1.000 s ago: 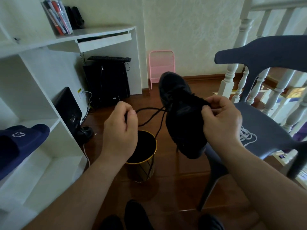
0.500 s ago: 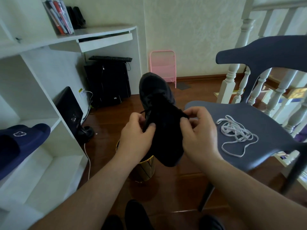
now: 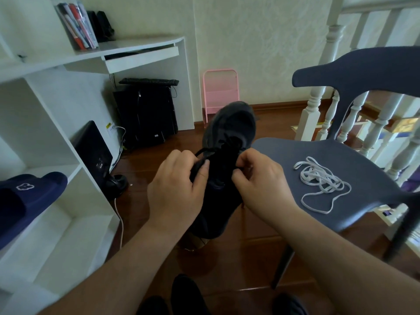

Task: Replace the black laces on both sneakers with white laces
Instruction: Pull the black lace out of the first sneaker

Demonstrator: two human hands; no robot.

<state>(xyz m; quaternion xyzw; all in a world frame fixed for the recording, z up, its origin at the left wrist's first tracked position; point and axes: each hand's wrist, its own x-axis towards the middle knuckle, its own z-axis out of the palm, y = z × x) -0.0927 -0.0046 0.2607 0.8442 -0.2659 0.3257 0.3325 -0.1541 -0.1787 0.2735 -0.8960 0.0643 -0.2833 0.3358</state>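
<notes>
Between both hands, midair over the floor, hangs the sneaker point(image 3: 229, 142). Left hand point(image 3: 179, 189) pinches the black lace point(image 3: 204, 153); right hand point(image 3: 259, 178) grips the upper. Step: unlacing. Next: draw lace from eyelets; white laces point(image 3: 318, 180) wait on chair point(image 3: 363, 201).

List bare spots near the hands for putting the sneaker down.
Chair seat: bare near its front-left edge, between the sneaker and the white laces. The shelf below the blue slipper is bare. Crowded: the seat's right half, under the laces, and the floor below the hands.
</notes>
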